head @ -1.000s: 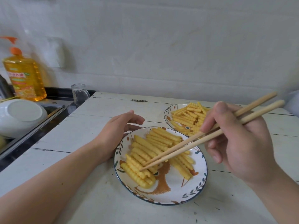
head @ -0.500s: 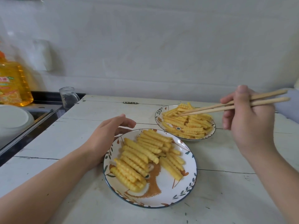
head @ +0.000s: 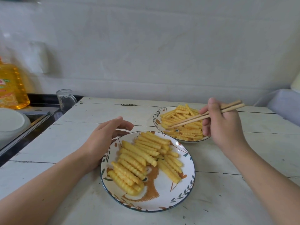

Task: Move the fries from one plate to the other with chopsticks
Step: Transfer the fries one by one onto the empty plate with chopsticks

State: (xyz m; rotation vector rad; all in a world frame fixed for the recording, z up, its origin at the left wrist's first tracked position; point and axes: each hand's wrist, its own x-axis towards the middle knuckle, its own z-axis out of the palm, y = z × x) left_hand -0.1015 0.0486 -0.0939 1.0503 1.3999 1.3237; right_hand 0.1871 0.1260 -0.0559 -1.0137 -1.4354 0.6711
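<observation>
A pair of wooden chopsticks [head: 206, 115] is pinched in the right hand [head: 222, 125], thumb on top and fingers curled beneath, with the tips lowered onto the pile of crinkle-cut fries [head: 181, 123] on the far plate [head: 156, 114]. The tips lie close together; whether a fry is caught between them cannot be told. The left hand [head: 103, 140] is held relaxed and loosely spread beside the near plate [head: 186, 189], its heel at the rim and its fingers arched above the white wooden table [head: 227, 200] — nothing is gripped by it. A second heap of fries [head: 142, 161] lies on the near plate, mostly toward its left and far side.

Several slips can be foreseen. The fries are ridged and stiff (probably light as well), so one taken near its end would likely pivot and drop onto the table in the gap between the plates. The tips are laid at a shallow slant across the pile, so neighbouring fries could be levered over the low rim when one is lifted. The far plate is steadied by neither hand — a sideways push from the chopsticks might slide it. A glass cup [head: 65, 99] and a bottle of yellow liquid [head: 11, 88] stand well apart at the left, out of harm's way.
</observation>
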